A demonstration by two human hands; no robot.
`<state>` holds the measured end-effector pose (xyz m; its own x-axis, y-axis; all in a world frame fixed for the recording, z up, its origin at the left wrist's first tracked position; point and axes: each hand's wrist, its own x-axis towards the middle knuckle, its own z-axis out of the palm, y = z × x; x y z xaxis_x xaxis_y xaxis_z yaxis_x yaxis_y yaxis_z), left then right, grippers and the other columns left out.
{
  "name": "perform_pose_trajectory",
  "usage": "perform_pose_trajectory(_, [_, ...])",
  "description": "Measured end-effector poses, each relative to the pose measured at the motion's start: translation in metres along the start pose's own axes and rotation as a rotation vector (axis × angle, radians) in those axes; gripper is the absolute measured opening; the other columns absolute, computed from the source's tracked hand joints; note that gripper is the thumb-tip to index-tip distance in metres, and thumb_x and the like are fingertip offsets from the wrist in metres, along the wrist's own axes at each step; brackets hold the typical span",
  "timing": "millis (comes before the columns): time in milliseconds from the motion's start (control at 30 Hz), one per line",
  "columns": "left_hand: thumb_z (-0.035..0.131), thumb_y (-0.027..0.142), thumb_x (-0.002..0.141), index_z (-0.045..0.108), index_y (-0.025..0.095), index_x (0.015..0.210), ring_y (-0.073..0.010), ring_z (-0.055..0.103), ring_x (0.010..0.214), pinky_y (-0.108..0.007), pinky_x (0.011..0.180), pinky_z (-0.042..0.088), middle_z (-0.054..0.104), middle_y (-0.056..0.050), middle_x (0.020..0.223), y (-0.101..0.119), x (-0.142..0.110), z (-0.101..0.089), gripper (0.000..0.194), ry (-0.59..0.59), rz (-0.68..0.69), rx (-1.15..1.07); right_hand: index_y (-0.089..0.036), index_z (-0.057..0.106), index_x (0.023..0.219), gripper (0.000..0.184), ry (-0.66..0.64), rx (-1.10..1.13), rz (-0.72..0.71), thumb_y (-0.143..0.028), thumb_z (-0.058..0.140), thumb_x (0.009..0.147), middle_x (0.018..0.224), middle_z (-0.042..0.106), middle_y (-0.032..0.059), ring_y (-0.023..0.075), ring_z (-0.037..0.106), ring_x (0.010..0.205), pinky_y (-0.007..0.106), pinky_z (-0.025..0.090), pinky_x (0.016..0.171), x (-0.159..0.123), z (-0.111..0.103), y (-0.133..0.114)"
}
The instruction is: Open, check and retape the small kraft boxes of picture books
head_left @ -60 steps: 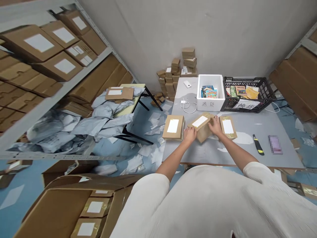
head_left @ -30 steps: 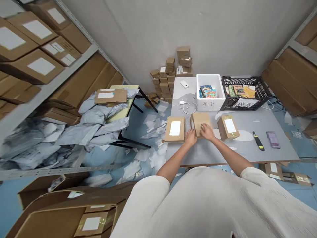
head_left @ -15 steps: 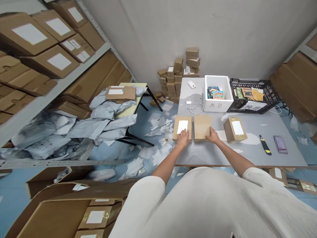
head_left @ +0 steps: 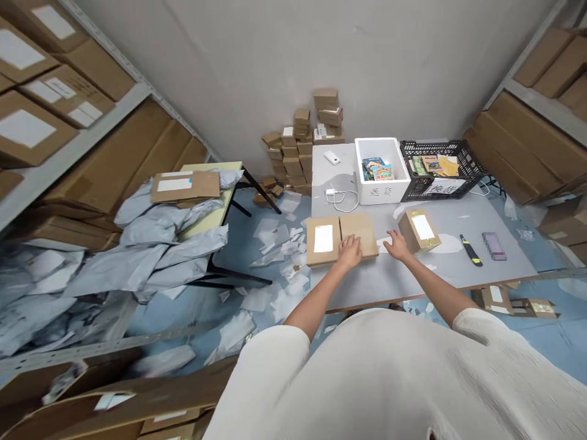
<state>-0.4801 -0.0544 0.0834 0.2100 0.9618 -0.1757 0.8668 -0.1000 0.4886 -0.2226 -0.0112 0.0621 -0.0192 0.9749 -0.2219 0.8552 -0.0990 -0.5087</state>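
Note:
Two cardboard boxes lie side by side, touching, near the left edge of the grey table. The left cardboard box (head_left: 316, 250) has a white label; the right cardboard box (head_left: 362, 227) shows plain brown on top. My left hand (head_left: 350, 252) rests with fingers spread on the right box, close to the seam between the two. Off the box's right side, my right hand (head_left: 397, 245) is open over the table, fingers apart and holding nothing. Just beyond it stands a third, taped cardboard box (head_left: 409, 232) with a white label.
A white foam box (head_left: 383, 194) and a black crate (head_left: 440, 194) hold booklets at the table's back. A cutter knife (head_left: 471, 250) and a blurred purple object (head_left: 494, 245) lie right. Stacked boxes (head_left: 298, 150) stand by the wall. Grey bags (head_left: 123, 263) and paper scraps (head_left: 275, 244) are left.
The two boxes have come together, closing the gap. My left hand has shifted from the labelled box onto the plain one; my right hand has let go of it. The view has turned right.

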Motion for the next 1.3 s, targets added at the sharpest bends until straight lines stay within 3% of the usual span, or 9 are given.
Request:
perform_pose_trajectory(200, [0.053, 0.023, 0.103, 0.05, 0.024, 0.161, -0.0308, 0.031, 0.166, -0.055, 0.134, 0.025, 0.039, -0.016, 0.177, 0.057, 0.031, 0.02, 0.058, -0.02, 0.108, 0.011, -0.022, 0.061, 0.155, 0.06, 0.126, 0.02, 0.021, -0.039, 0.058, 0.097, 0.174, 0.04, 0.0169, 0.0431, 0.04, 0.157, 0.063, 0.037, 0.126, 0.01, -0.05, 0.049])
perform_pose_trajectory(367, [0.054, 0.023, 0.102, 0.05, 0.025, 0.162, -0.0333, 0.033, 0.165, -0.056, 0.132, 0.03, 0.038, -0.015, 0.178, 0.126, 0.065, 0.05, 0.061, -0.046, 0.133, -0.002, -0.02, 0.059, 0.156, 0.062, 0.14, 0.011, 0.07, -0.036, 0.054, 0.097, 0.175, 0.038, 0.018, 0.0427, 0.037, 0.158, 0.063, 0.036, 0.127, 0.019, -0.086, 0.106])
perform_pose_trajectory(533, [0.052, 0.019, 0.099, 0.048, 0.028, 0.165, -0.0317, 0.038, 0.162, -0.055, 0.131, 0.034, 0.043, -0.012, 0.176, 0.198, 0.089, 0.09, 0.066, -0.073, 0.238, -0.018, -0.022, 0.056, 0.156, 0.062, 0.088, 0.071, 0.058, -0.035, 0.054, 0.095, 0.165, 0.052, 0.0185, 0.0415, 0.046, 0.15, 0.065, 0.041, 0.122, 0.03, -0.106, 0.157])
perform_pose_trajectory(633, [0.053, 0.021, 0.1, 0.046, 0.029, 0.165, -0.0304, 0.041, 0.16, -0.056, 0.134, 0.028, 0.048, -0.013, 0.171, 0.218, 0.092, 0.104, 0.066, -0.099, 0.259, 0.022, -0.021, 0.05, 0.161, 0.065, 0.034, 0.115, 0.003, -0.039, 0.05, 0.098, 0.158, 0.059, 0.0183, 0.04, 0.054, 0.144, 0.065, 0.043, 0.121, 0.035, -0.109, 0.165])
perform_pose_trajectory(800, [0.053, 0.039, 0.105, 0.038, 0.026, 0.171, -0.0362, 0.033, 0.165, -0.065, 0.138, 0.008, 0.054, -0.017, 0.166, 0.203, 0.08, 0.099, 0.069, -0.052, 0.049, 0.093, -0.025, 0.046, 0.167, 0.067, -0.068, 0.255, -0.245, -0.044, 0.048, 0.103, 0.156, 0.062, 0.0136, 0.0324, 0.06, 0.142, 0.054, 0.047, 0.122, 0.039, -0.105, 0.152])
perform_pose_trajectory(933, [0.058, 0.055, 0.101, 0.035, 0.024, 0.173, -0.0427, 0.019, 0.171, -0.072, 0.135, 0.004, 0.044, -0.021, 0.174, 0.173, 0.066, 0.082, 0.082, -0.051, -0.14, 0.098, -0.03, 0.052, 0.164, 0.071, -0.194, 0.115, -0.328, -0.056, 0.063, 0.099, 0.173, 0.046, 0.014, 0.0368, 0.042, 0.16, 0.059, 0.038, 0.128, 0.038, -0.097, 0.147])
perform_pose_trajectory(1033, [0.062, 0.049, 0.097, 0.033, 0.026, 0.174, -0.0413, 0.016, 0.172, -0.07, 0.136, 0.007, 0.032, -0.019, 0.181, 0.15, 0.058, 0.07, 0.085, -0.008, -0.209, 0.12, -0.031, 0.038, 0.173, 0.097, -0.27, -0.01, -0.274, -0.062, 0.077, 0.089, 0.184, 0.021, 0.0169, 0.0439, 0.027, 0.167, 0.066, 0.036, 0.126, 0.038, -0.088, 0.149])
perform_pose_trajectory(1100, [0.062, 0.039, 0.095, 0.031, 0.026, 0.175, -0.0398, 0.018, 0.171, -0.068, 0.136, 0.009, 0.029, -0.018, 0.183, 0.136, 0.053, 0.063, 0.087, 0.013, -0.249, 0.131, -0.032, 0.032, 0.176, 0.105, -0.302, -0.028, -0.281, -0.06, 0.081, 0.086, 0.185, 0.014, 0.0166, 0.0448, 0.029, 0.165, 0.062, 0.039, 0.125, 0.04, -0.081, 0.148])
perform_pose_trajectory(1300, [0.056, 0.023, 0.097, 0.036, 0.025, 0.172, -0.0346, 0.025, 0.169, -0.061, 0.136, 0.02, 0.031, -0.019, 0.182, 0.105, 0.04, 0.055, 0.078, -0.017, -0.275, 0.117, -0.032, 0.051, 0.166, 0.083, -0.27, -0.118, -0.314, -0.048, 0.081, 0.09, 0.183, 0.024, 0.0155, 0.0462, 0.035, 0.159, 0.062, 0.043, 0.121, 0.046, -0.058, 0.112])
